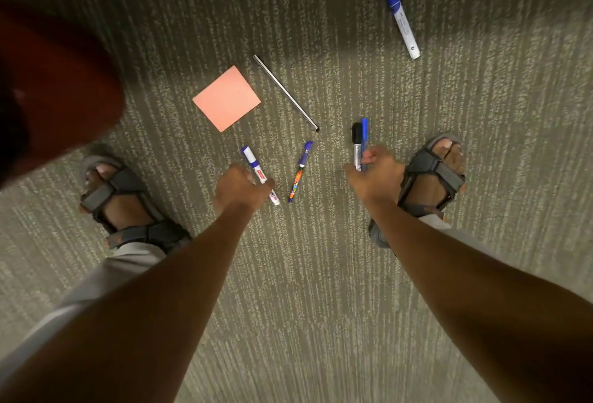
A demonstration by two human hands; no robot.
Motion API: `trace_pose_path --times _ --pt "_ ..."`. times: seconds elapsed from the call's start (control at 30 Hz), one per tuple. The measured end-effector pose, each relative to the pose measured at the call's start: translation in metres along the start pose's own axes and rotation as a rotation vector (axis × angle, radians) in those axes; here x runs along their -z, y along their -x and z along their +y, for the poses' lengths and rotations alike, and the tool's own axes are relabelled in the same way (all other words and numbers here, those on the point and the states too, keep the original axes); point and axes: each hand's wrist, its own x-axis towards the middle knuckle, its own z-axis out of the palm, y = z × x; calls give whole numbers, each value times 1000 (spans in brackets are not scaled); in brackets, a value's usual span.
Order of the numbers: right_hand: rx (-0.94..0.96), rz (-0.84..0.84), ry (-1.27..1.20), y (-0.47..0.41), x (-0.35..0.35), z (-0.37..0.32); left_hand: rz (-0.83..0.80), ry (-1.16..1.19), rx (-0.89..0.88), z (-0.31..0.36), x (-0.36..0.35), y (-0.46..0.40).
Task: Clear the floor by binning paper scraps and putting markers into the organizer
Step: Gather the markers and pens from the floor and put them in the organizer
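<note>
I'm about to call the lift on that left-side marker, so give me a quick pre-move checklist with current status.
1. Left hand on the white marker with blue cap: ok, fingers closed over its barrel.
2. Right hand load secure: ok, it grips a black-capped marker and a blue pen.
3. Purple patterned pen clear of the lift: ok, it lies apart on the carpet.
4. Floor cleared: not ok; pink paper square, thin grey stick and far blue marker remain.
5. Organizer and bin located: cannot tell, neither is in view.
</note>
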Motion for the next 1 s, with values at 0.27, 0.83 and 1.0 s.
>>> trace_pose_path --times 0.27,0.83,1.0 --pt "108 -47 248 -34 -5 1 -13 46 49 9 -18 -36" --pt "357 222 49 -131 103 -108 -331 851 23 92 15 -26" --pt "292 193 145 -176 88 -133 -436 1025 -83 126 14 -39"
